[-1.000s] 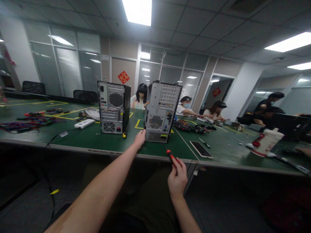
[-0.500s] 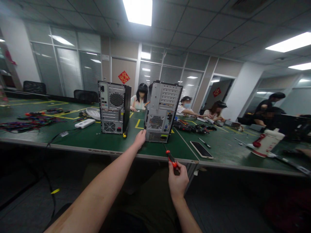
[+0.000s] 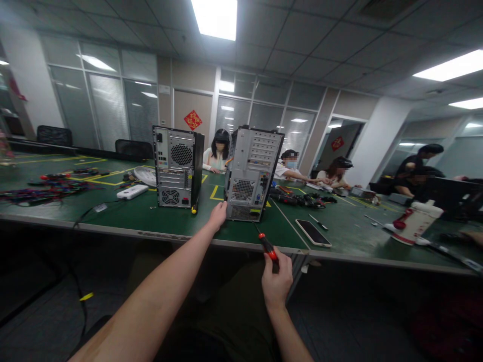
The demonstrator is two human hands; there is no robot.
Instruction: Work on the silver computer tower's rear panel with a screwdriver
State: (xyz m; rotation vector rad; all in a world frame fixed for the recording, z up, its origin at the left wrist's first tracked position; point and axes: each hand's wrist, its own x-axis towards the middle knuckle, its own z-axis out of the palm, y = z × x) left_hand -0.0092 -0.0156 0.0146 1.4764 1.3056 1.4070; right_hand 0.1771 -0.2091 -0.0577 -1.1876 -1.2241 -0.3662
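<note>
An upright computer case (image 3: 245,171) shows me its grey metal back near the table's front edge. At its lower left edge, my left hand (image 3: 218,216) is closed against the side, its fingertips partly hidden by the case. My right hand (image 3: 278,274) grips a red-and-black screwdriver (image 3: 267,246) by the handle's end, below the table edge. The screwdriver's thin shaft points up and away toward the bottom rear edge of the case; whether its tip touches is too small to tell. Left of this stands a second computer case (image 3: 175,168), also back side toward me.
A phone (image 3: 313,233) and another screwdriver (image 3: 319,222) lie on the right. Dark cables (image 3: 302,197) are heaped behind them. Leftward are a white power strip (image 3: 132,191), a yellow-handled tool (image 3: 194,208) and coloured wires (image 3: 49,191). A white cup (image 3: 417,221) stands far right; several people sit across.
The screwdriver handle and the fingers of my right hand have shifted very slightly. My left hand and both cases stay in place.
</note>
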